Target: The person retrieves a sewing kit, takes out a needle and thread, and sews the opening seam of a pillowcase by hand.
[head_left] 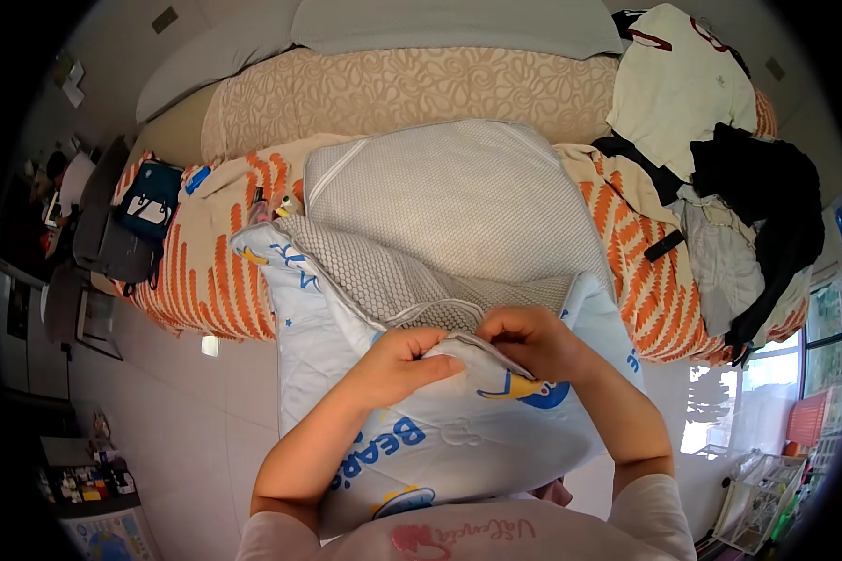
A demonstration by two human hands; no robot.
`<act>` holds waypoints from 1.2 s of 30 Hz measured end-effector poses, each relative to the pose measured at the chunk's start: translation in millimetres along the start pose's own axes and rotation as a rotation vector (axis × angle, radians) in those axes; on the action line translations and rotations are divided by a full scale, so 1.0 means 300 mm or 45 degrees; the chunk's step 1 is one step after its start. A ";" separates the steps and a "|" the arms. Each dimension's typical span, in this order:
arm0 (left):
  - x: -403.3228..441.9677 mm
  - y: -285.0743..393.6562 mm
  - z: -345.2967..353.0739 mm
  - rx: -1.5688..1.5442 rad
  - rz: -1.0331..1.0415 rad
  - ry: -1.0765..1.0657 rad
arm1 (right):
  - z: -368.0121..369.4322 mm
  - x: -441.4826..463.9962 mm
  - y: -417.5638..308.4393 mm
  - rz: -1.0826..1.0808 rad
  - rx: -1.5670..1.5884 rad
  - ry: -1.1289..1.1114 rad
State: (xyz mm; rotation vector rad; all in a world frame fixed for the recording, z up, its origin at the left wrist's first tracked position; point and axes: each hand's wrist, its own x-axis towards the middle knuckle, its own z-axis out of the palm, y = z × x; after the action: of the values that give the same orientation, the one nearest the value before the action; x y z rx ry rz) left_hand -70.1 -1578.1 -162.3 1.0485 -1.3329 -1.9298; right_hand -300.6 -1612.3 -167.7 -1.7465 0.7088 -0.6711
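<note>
Working along the edge of a quilted cloth with both hands

Holding the pale blue quilted cloth [496, 449] by its folded edge, just in front of the body. Gripping narrowly with the left hand [398, 366], thumb on the near face, fingers bent over the rim. Pinching a little further along with the right hand [538, 338], fingers curled in close; impossible to tell exactly how the hidden fingertips meet the cloth.

Draped from near the lap up toward the sofa seat, printed side out, with blue lettering and a yellow-and-blue figure close to the right hand. Folded back beyond the hands to show grey mesh lining [365, 271], with a pale looped strip [430, 307] lying just past the fingers. Spread behind on the seat: a grey textured panel [440, 187], apparently joined to the cloth, though hard to confirm under the folds.

Judging by the close pinch, busy with handling or sorting out the edge itself rather than moving the whole piece. Probably calling for a steady hold on the left, small finger movements on the right, and enough slack to avoid dragging the heavy folds.
</note>
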 end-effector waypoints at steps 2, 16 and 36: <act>0.010 0.001 0.000 -0.007 0.005 -0.011 | 0.002 0.000 0.000 0.058 0.098 0.050; 0.085 0.052 0.062 -0.020 0.068 0.272 | -0.014 -0.037 -0.082 -0.409 -0.665 0.936; 0.058 0.288 -0.112 1.585 0.496 0.182 | -0.018 -0.030 -0.067 -0.833 -1.062 1.037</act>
State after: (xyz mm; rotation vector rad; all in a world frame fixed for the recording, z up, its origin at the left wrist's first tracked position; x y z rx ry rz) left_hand -49.6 -1638.5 -92.7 1.2321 -2.4666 -0.5878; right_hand -307.9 -1604.3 -147.9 -2.5112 1.0583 -1.7875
